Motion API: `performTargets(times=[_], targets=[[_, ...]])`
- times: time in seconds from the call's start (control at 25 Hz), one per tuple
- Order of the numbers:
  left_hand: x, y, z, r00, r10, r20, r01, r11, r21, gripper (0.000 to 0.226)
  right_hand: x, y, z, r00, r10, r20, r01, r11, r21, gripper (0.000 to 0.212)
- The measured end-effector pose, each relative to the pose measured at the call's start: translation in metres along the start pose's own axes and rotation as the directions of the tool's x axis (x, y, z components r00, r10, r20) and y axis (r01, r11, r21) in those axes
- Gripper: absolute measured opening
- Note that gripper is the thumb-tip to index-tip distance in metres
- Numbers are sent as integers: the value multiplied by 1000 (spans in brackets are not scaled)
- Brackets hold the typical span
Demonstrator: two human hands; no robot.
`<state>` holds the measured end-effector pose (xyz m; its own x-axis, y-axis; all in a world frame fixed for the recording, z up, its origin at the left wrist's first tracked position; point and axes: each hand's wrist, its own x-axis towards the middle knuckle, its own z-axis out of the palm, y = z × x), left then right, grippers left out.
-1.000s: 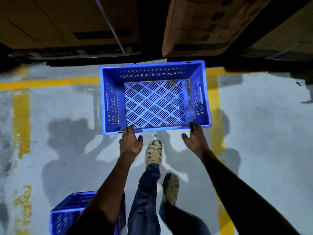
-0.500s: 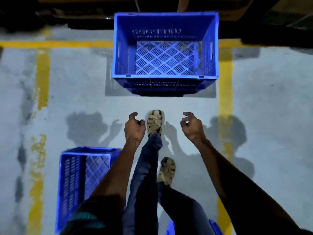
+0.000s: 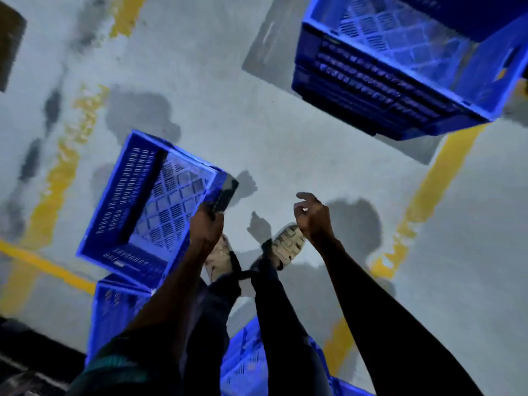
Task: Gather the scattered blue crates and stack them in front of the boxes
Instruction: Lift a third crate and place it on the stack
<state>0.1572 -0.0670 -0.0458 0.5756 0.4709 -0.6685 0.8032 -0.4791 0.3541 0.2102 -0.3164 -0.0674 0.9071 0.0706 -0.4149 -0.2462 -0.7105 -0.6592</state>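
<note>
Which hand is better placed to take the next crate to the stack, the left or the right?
Left. The left hand already grips the tilted crate at its corner, while the right hand holds nothing.

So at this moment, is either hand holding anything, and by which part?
The left hand grips the tilted blue crate by the corner of its rim. The right hand holds nothing, its fingers loosely curled in the air.

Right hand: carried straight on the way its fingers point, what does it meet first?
Apparently nothing nearby: the right hand, loosely curled and holding nothing, points over bare floor; the stacked crates lie off to its right.
</note>
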Motion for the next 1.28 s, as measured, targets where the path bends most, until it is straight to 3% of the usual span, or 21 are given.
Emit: performTargets(times=[0.08, 0.28, 0.44, 0.52, 0.6, 0.68, 0.76, 0.84, 0.92, 1.0, 1.08, 1.12, 1.2, 1.28], targets=[[7, -37, -17, 999, -47, -13, 46, 997, -62, 38, 7, -9, 34, 994, -91, 59, 96, 990, -102, 40], [49, -120, -40, 986, -160, -39, 150, 970, -191, 39, 24, -64, 113, 970, 108, 216, -64, 977, -203, 29], [72, -186, -53, 968, -247, -47, 214, 908, -360, 39, 29, -124, 203, 960, 48, 277, -18, 994, -109, 49], [83, -219, -56, 953, -291, -82, 235, 884, -403, 38, 39, -156, 250, 953, 85, 292, -60, 994, -91, 53], [94, -249, -55, 946, -300, -120, 226, 880, -418, 38, 55, -174, 285, 974, 72, 214, -55, 995, -85, 46], [108, -293, -51, 917, -361, -172, 249, 851, -462, 38, 68, -182, 324, 987, -52, 154, 72, 990, -125, 42], [116, -338, -37, 873, -413, -259, 268, 851, -451, 43, 76, -173, 358, 965, -221, 141, 251, 933, -257, 45], [113, -376, -23, 826, -453, -336, 339, 875, -347, 54, 81, -165, 379, 942, -328, 77, 328, 841, -430, 55], [107, -399, -10, 785, -473, -400, 403, 880, -251, 61, 84, -161, 390, 935, -347, -66, 252, 786, -565, 64], [99, -411, 6, 761, -441, -476, 414, 895, -166, 67, 80, -154, 398, 945, -283, -165, 135, 796, -590, 72], [96, -412, 19, 724, -478, -497, 411, 878, -245, 78, 82, -148, 400, 966, -186, -181, 50, 817, -575, 80], [96, -410, 21, 706, -520, -481, 359, 848, -390, 82, 87, -145, 401, 976, -155, -153, 38, 812, -583, 84], [96, -404, 18, 668, -629, -398, 250, 692, -677, 84, 98, -142, 400, 989, -136, -62, 72, 799, -596, 85], [97, -404, 8, 562, -780, -277, 285, 496, -820, 79, 109, -146, 395, 996, -79, -40, 42, 822, -569, 80]])
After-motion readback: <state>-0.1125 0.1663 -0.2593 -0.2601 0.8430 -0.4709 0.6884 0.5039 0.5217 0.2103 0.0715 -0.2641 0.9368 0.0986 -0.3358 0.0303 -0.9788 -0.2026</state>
